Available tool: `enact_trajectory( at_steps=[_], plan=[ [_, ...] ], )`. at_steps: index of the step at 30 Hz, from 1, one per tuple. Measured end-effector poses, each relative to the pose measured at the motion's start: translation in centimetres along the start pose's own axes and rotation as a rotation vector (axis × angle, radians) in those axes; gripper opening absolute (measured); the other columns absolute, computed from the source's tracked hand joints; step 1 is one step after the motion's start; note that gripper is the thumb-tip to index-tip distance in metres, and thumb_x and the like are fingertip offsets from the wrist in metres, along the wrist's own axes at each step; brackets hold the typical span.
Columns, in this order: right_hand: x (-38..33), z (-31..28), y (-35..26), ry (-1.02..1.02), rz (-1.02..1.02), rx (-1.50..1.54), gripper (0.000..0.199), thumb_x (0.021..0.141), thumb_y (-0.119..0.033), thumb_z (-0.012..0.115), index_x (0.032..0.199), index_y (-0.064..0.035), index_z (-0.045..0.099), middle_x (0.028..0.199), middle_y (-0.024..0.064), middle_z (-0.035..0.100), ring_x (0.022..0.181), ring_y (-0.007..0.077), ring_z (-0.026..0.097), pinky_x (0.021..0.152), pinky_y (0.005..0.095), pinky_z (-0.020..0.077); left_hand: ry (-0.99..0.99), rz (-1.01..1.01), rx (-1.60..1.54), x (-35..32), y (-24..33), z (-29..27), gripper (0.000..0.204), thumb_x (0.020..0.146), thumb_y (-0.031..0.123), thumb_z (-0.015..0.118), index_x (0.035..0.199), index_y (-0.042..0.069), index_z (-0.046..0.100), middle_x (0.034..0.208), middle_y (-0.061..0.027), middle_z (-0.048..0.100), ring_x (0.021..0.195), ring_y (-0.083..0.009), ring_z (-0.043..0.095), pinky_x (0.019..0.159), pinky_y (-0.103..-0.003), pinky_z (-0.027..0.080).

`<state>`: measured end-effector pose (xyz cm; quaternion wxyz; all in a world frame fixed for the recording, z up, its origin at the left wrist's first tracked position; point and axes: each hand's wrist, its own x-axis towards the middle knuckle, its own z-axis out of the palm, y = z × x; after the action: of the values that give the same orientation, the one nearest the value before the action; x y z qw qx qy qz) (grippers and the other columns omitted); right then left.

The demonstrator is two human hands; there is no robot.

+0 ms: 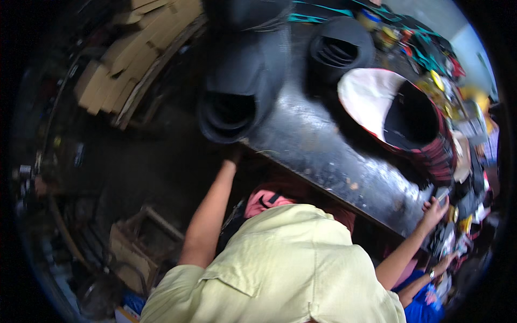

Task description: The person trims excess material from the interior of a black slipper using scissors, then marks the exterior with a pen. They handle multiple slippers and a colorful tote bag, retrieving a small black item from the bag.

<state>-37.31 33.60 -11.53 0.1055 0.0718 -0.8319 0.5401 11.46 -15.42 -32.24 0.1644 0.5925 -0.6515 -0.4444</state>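
Observation:
My left hand [233, 156] is by the front left corner of the dark worktable [318, 156], just below a tall stack of black curved pieces [237, 70]. Its fingers are lost in shadow and blur. Over at the table's right end, my right hand [432, 211] is closed on a small, flat grey object [442, 194], too blurred to name. Beyond that hand stands a stack of pieces [371, 99] with a white and black top and red-and-black layered sides. A smaller black stack [342, 46] sits farther back.
Cut cardboard pieces [134, 54] lie at the far left. Jars, packets and tools crowd the table's right side [431, 86]. Near my right arm, a co-worker in blue [423, 301] reaches a hand [444, 264] forward. A wooden box-like frame [145, 242] stands at lower left.

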Motion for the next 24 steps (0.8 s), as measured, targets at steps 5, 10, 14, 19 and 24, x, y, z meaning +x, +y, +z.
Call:
enact_trajectory(
  at_steps=[5,10,14,19,24],
  plan=[
    [-2.5,-0.6,-1.8,-0.083,0.003,-0.14,0.054,0.103,-0.006,0.047,0.154,-0.0185,0.037,0.096,0.0084,0.062,0.057,0.0116,0.063,0.046,0.0228,0.0476,0.0,-0.399,-0.972,-0.4,1.4,-0.6,0.044,0.104,0.023,0.054,0.145,0.009,0.052,0.139,-0.0041,0.058,0.124,-0.0213,0.056,0.098,-0.039,0.051],
    [-3.5,-0.2,-2.8,0.091,-0.088,-0.139,0.054,0.102,-0.005,0.047,0.154,-0.0186,0.039,0.099,0.0087,0.062,0.061,0.0117,0.066,0.049,0.0232,0.0493,-0.12,-0.162,-1.289,-1.5,1.4,-0.6,0.045,0.104,0.029,0.056,0.144,0.009,0.053,0.139,-0.0052,0.059,0.123,-0.0238,0.057,0.101,-0.038,0.049],
    [-3.0,-0.2,-1.3,0.071,-0.056,-0.208,0.055,0.102,-0.006,0.048,0.154,-0.0213,0.04,0.098,0.0092,0.062,0.061,0.0123,0.066,0.05,0.0247,0.0497,0.111,-0.262,-0.924,-1.5,-0.1,-0.8,0.045,0.105,0.029,0.055,0.145,0.009,0.052,0.14,-0.0077,0.059,0.125,-0.0254,0.057,0.106,-0.037,0.044],
    [-1.9,-1.8,1.6,0.072,-0.074,-0.303,0.051,0.1,-0.006,0.049,0.15,-0.017,0.047,0.099,0.0127,0.063,0.057,0.0143,0.063,0.057,0.0299,0.0523,0.486,-0.137,-1.055,-2.6,-0.9,-3.9,0.017,0.104,0.026,0.057,0.109,0.01,0.062,0.091,0.0007,0.055,0.08,-0.0135,0.052,0.071,-0.029,0.044],
    [-0.3,-2.3,3.0,0.025,-0.13,-0.548,0.05,0.097,-0.009,0.055,0.146,-0.015,0.052,0.107,0.0183,0.064,0.081,0.0271,0.066,0.077,0.0396,0.0539,0.703,-0.003,-1.131,-5.0,1.0,-14.0,0.026,0.106,0.035,0.054,0.095,0.012,0.058,0.076,0.0032,0.047,0.061,-0.0101,0.041,0.059,-0.029,0.037]
  ],
)
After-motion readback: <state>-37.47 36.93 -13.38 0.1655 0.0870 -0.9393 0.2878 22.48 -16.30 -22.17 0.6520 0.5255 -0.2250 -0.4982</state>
